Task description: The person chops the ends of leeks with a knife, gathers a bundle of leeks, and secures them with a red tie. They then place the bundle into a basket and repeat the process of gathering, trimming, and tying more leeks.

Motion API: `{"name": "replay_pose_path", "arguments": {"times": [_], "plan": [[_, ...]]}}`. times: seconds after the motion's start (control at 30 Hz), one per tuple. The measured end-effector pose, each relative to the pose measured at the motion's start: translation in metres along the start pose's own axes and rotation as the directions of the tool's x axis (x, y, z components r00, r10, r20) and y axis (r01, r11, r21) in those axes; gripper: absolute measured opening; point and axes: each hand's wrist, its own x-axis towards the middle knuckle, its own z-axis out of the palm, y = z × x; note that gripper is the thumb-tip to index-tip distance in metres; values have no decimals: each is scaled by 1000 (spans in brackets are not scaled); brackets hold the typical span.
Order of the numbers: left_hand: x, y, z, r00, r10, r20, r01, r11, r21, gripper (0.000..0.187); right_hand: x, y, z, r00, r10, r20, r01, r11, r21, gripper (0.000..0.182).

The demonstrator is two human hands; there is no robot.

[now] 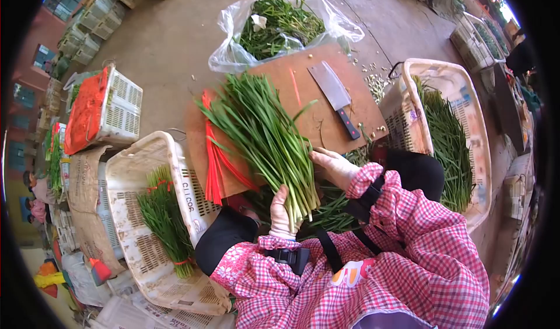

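A thick bunch of garlic chives (262, 128) lies slantwise on a round-edged wooden board (356, 116), its pale stem ends toward my body. My left hand (280, 215) is closed on the lower stems from the left, thumb up, its other fingers mostly hidden. From the right, my right hand (336, 167) grips the bunch's side, its fingertips against the stems. Red ties (214, 163) lie along the board's left side, partly under the leaves. A cleaver (331, 90) with a black handle rests on the board's right part, apart from both hands.
Beyond the board stands a clear plastic bag (224, 52) of green trimmings. A white crate (143, 148) at left holds tied chives; another crate (481, 148) at right holds loose ones. A red-covered crate (125, 104) stands farther left. Cut bits (378, 87) litter the floor.
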Motion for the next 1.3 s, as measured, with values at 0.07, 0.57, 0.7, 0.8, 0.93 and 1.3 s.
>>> {"name": "replay_pose_path", "arguments": {"times": [0.07, 0.57, 0.7, 0.8, 0.93, 1.3], "plan": [[7, -1, 3, 998, 62, -5, -62, 994, -94, 66, -22, 9, -12, 1000, -11, 11, 10, 995, 98, 55], [16, -8, -5, 995, 66, -78, -82, 969, -232, 57, -144, 61, 48, 964, 163, 211, -41, 873, -487, 29], [13, -12, -4, 1000, -15, -12, 12, 971, -238, 64, -112, 62, 61, 987, 93, 130, -13, 859, -512, 25], [10, -11, -2, 985, 63, -159, -74, 995, -69, 64, -93, 62, 60, 998, 9, 58, 14, 926, -378, 24], [12, -13, -9, 973, 100, -206, -105, 994, -12, 61, -96, 72, 55, 998, -33, 58, 49, 949, -312, 26], [12, -18, 4, 980, 139, -142, -137, 990, 26, 67, -98, 5, 18, 807, -479, -345, 142, 725, -674, 21]]}}
